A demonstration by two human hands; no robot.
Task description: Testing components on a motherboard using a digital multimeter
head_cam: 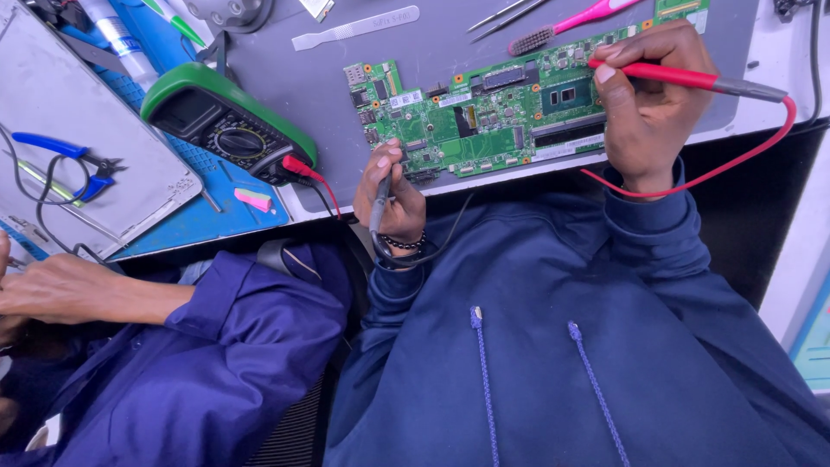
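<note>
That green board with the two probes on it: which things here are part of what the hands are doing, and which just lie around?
In use:
- circuit board
- red probe in the right hand
- black probe in the left hand
- multimeter, wired to the probes

Lying about:
- pink brush
- tweezers
- blue pliers
- pink eraser
- grey spudger

circuit board [484, 117]: green | right-hand probe [683, 79]: red | left-hand probe [380, 203]: grey-black | multimeter [226, 125]: green casing | brush [575, 24]: pink
</note>
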